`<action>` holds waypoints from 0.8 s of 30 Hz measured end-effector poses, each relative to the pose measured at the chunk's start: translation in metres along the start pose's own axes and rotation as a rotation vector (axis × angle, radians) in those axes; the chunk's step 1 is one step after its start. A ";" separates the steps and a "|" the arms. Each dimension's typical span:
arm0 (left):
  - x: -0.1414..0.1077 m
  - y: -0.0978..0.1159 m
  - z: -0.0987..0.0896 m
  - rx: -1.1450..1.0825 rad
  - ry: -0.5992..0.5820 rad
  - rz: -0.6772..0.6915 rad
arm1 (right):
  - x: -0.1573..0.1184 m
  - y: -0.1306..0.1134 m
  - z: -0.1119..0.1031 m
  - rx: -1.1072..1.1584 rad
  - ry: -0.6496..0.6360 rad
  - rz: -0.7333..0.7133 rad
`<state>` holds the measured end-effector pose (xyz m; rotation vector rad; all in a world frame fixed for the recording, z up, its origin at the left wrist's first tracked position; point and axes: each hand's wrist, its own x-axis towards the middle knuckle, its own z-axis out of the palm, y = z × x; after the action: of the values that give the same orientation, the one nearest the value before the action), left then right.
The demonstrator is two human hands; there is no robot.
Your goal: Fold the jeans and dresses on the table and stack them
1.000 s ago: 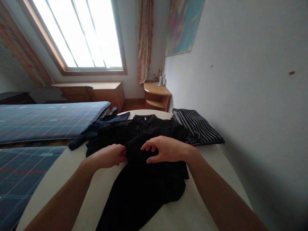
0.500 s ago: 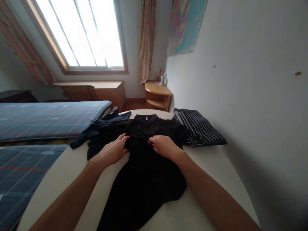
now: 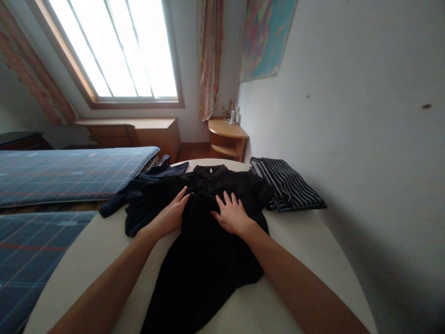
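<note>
A black collared shirt is laid out on the round white table, its collar at the far side and its lower part reaching towards me. My right hand rests flat on the middle of the shirt with the fingers spread. At the shirt's left side, my left hand touches the cloth edge-on, fingers stretched out and partly hidden from view. Under and beside the shirt's left sleeve lies a dark navy garment.
A folded black-and-white striped cloth lies at the table's right, close to the wall. Two plaid mattresses are beyond the left edge. A desk and a small corner shelf stand farther back.
My right hand has gone from curled fingers on the cloth to spread and flat. My left hand has straightened its fingers along the shirt's side. Cloth under my hands has shifted slightly.
</note>
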<state>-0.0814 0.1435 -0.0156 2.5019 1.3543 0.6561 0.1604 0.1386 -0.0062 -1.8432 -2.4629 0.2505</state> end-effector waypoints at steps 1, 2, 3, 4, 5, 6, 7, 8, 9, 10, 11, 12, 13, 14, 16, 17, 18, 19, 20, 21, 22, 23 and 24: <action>0.000 -0.002 0.003 0.000 0.032 -0.004 | 0.003 0.000 0.004 0.009 0.012 0.017; 0.001 -0.004 0.005 0.008 0.067 -0.023 | 0.007 0.000 0.007 0.020 0.026 0.036; 0.001 -0.006 0.008 0.020 0.100 -0.048 | 0.012 0.000 0.010 0.029 0.038 0.056; 0.001 -0.007 0.010 0.032 0.130 -0.072 | 0.016 0.001 0.012 0.037 0.049 0.076; 0.001 -0.008 0.011 0.041 0.157 -0.090 | 0.021 0.001 0.015 0.045 0.056 0.096; 0.001 -0.009 0.012 0.044 0.183 -0.101 | 0.026 0.002 0.016 0.052 0.057 0.113; 0.001 -0.008 0.013 0.042 0.217 -0.113 | 0.031 0.003 0.017 0.060 0.054 0.127; 0.002 -0.008 0.014 0.036 0.252 -0.127 | 0.036 0.004 0.018 0.068 0.052 0.135; 0.002 -0.007 0.014 0.029 0.285 -0.142 | 0.041 0.004 0.018 0.075 0.052 0.140; 0.002 -0.007 0.014 0.023 0.310 -0.156 | 0.045 0.005 0.019 0.080 0.054 0.143; 0.001 -0.006 0.015 0.019 0.324 -0.165 | 0.049 0.005 0.019 0.083 0.065 0.143; 0.001 -0.005 0.015 0.019 0.329 -0.169 | 0.052 0.006 0.019 0.085 0.084 0.139; 0.000 -0.005 0.015 0.023 0.330 -0.168 | 0.054 0.006 0.019 0.085 0.107 0.132; -0.001 -0.005 0.015 0.027 0.334 -0.168 | 0.056 0.006 0.019 0.085 0.127 0.124; -0.002 -0.005 0.015 0.037 0.357 -0.180 | 0.055 0.008 0.019 0.087 0.160 0.096; -0.002 -0.005 0.014 0.043 0.367 -0.195 | 0.053 0.010 0.019 0.088 0.171 0.076; -0.003 -0.005 0.013 0.050 0.372 -0.213 | 0.049 0.011 0.019 0.089 0.177 0.051; -0.003 -0.006 0.011 0.055 0.371 -0.230 | 0.045 0.013 0.018 0.087 0.182 0.026; -0.003 -0.006 0.010 0.060 0.367 -0.241 | 0.039 0.015 0.018 0.083 0.183 0.005; -0.003 -0.006 0.009 0.063 0.363 -0.244 | 0.033 0.017 0.018 0.076 0.182 -0.008; -0.003 -0.006 0.007 0.064 0.365 -0.240 | 0.025 0.018 0.018 0.066 0.179 -0.015; -0.004 -0.006 0.006 0.064 0.374 -0.233 | 0.017 0.019 0.019 0.054 0.176 -0.016; -0.004 -0.004 0.004 0.064 0.388 -0.230 | 0.009 0.020 0.020 0.041 0.173 -0.015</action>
<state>-0.0845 0.1422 -0.0221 2.2914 1.7853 1.1001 0.1739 0.1505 -0.0292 -1.7491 -2.3374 0.1331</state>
